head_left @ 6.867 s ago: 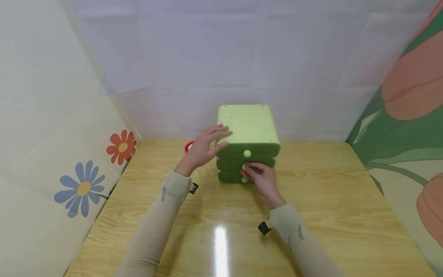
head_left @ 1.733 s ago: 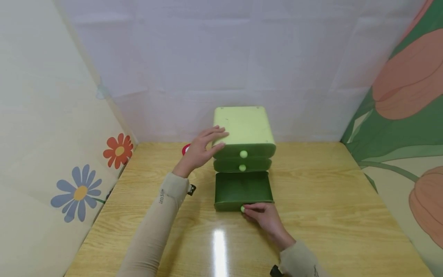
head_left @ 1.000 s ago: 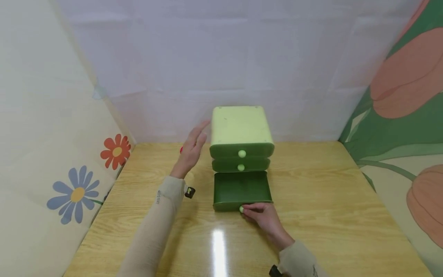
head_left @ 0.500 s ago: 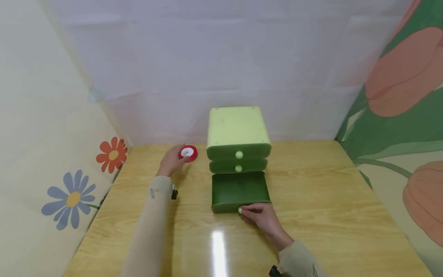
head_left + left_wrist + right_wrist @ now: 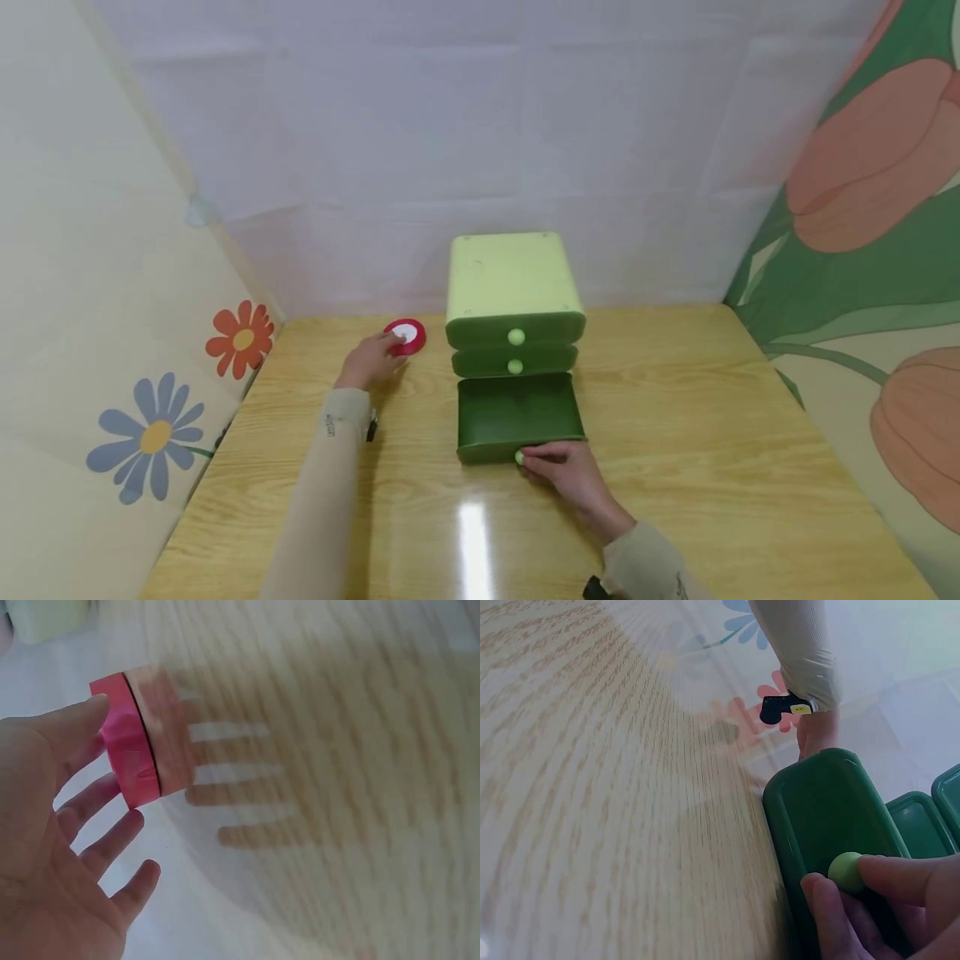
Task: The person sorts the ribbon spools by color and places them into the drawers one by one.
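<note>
At the back left of the table lies a red roll of tape [image 5: 419, 337] with a white centre. My left hand [image 5: 369, 360] is on its left side. Seen from the left wrist, the thumb [image 5: 86, 720] presses the red outer band [image 5: 135, 754], the index finger reaches in behind the top edge, and the other fingers spread beside it. A small green drawer cabinet [image 5: 513, 273] stands mid-table with its bottom drawer [image 5: 480, 454] pulled out; inside, only the dark green floor shows. My right hand [image 5: 573, 477] pinches that drawer's round light-green knob [image 5: 846, 871] between thumb and fingers.
The upper drawer [image 5: 480, 332] and middle drawer [image 5: 480, 362] are pushed in. A white sheet [image 5: 480, 125] hangs behind the wooden table [image 5: 712, 433]. Flower-patterned panels flank the left and right sides.
The bottom drawer has come out toward me, pulled by my right hand on its knob. My left hand has left the cabinet's top and moved left to the roll of tape.
</note>
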{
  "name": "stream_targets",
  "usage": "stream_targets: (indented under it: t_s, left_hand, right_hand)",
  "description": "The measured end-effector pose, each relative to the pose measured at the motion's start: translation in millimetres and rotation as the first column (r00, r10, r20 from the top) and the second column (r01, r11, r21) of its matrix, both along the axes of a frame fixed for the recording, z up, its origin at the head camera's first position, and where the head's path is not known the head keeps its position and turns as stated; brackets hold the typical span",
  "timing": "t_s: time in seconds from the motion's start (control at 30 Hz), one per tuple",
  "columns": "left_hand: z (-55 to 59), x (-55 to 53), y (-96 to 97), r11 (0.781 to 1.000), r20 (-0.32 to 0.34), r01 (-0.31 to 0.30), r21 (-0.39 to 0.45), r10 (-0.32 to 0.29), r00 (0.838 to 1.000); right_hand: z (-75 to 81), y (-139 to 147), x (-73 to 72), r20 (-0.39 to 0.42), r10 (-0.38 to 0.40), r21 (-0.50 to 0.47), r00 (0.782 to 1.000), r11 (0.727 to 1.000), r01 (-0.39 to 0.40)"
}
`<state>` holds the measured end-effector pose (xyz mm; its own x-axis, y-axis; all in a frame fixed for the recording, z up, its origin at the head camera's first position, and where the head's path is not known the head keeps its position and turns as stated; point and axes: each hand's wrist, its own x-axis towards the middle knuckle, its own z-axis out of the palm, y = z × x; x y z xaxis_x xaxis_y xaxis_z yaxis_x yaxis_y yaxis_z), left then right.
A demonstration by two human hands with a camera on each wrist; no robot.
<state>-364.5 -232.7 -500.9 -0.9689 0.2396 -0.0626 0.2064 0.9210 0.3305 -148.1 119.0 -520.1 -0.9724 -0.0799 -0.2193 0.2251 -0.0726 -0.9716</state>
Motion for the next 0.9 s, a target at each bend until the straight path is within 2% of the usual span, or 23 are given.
stream_targets:
  t_s: [0.13, 0.33, 0.5, 0.6, 0.7, 0.9]
  left_hand:
    - [4.9, 3.7, 0.7, 1.0, -0.017, -0.014, 0.018, 0.015, 1.0]
    - [10.1, 5.5, 2.9, 0.996, 0.003, -0.026, 0.089, 0.026, 1.0]
    - [6.5, 5.2, 4.3, 0.998, -0.094, 0.008, 0.065, -0.001, 0.996]
    - [3.9, 5.0, 5.7, 0.997, -0.134, 0.007, 0.076, 0.003, 0.991]
    - [1.7, 4.1, 6.5, 0.994, -0.114, -0.02, 0.109, 0.032, 0.993]
    - [0.3, 2.4, 6.1, 0.986, -0.008, -0.089, 0.142, 0.091, 0.996]
  right_hand:
    - [-0.3, -0.4, 0.2, -0.002, 0.0, -0.007, 1.0, 1.0, 0.0]
    - [0.7, 0.0, 0.3, -0.004, 0.001, 0.005, 1.0, 1.0, -0.001]
    - [-0.6, 0.1, 0.1, -0.01, 0.007, 0.003, 1.0, 1.0, -0.007]
    - [-1.8, 0.0, -0.1, -0.012, 0.01, -0.003, 1.0, 1.0, -0.01]
    - [-2.3, -0.1, -0.4, -0.013, 0.007, -0.008, 1.0, 1.0, -0.007]
    - [-1.2, 0.0, -0.2, -0.009, -0.001, -0.006, 1.0, 1.0, 0.001]
